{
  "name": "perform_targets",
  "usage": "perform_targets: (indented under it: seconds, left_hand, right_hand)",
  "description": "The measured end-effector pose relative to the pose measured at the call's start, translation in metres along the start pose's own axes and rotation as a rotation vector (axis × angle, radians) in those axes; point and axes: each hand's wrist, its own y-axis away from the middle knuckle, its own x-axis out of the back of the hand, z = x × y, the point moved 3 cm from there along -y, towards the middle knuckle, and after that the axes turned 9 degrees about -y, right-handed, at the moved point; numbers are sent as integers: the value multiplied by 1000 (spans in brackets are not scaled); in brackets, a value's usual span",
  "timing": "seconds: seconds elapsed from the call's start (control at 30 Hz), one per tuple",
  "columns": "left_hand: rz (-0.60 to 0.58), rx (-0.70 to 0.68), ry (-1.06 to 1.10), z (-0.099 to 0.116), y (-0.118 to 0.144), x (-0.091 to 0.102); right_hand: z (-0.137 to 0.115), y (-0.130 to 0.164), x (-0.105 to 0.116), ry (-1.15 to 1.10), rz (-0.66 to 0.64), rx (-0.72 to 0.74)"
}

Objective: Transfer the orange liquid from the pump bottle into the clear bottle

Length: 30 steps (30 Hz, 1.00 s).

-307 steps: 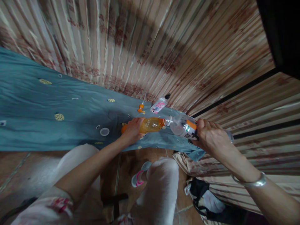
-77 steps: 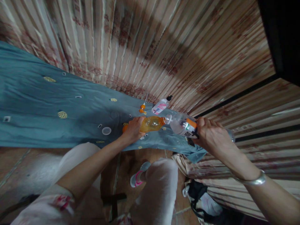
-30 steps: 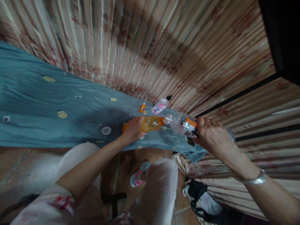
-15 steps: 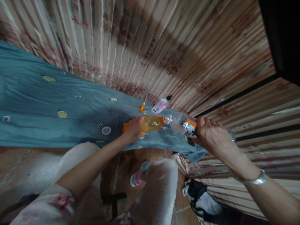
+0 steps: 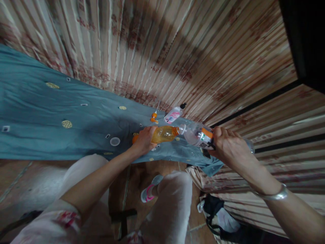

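Observation:
My left hand (image 5: 145, 139) is wrapped round an orange see-through bottle (image 5: 165, 134), whose neck points right. A large clear plastic bottle (image 5: 193, 134) with an orange and white label lies tilted in my right hand (image 5: 227, 140), its neck pointing left. The two bottle mouths meet, or nearly so; I cannot tell whether they touch. Behind them on the teal cloth (image 5: 88, 125) are an orange pump top (image 5: 153, 117) with a thin clear tube and a clear bottle (image 5: 173, 115) with a pink print and black cap.
A round white lid or disc (image 5: 115, 141) lies on the cloth to the left. A pleated curtain (image 5: 152, 51) hangs along the back and right. Below are tiled floor, my legs, a foot in a slipper (image 5: 151, 189) and a dark bag (image 5: 215, 210). A dark flat thing (image 5: 206, 153) shows near the right hand.

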Motion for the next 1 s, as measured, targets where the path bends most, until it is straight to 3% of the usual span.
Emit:
perform_targets:
  seconds: [1.0]
  left_hand:
    - [-12,20,1,-1,0,-2]
  right_hand:
    - [-7,-5,14,-7,-71,-75]
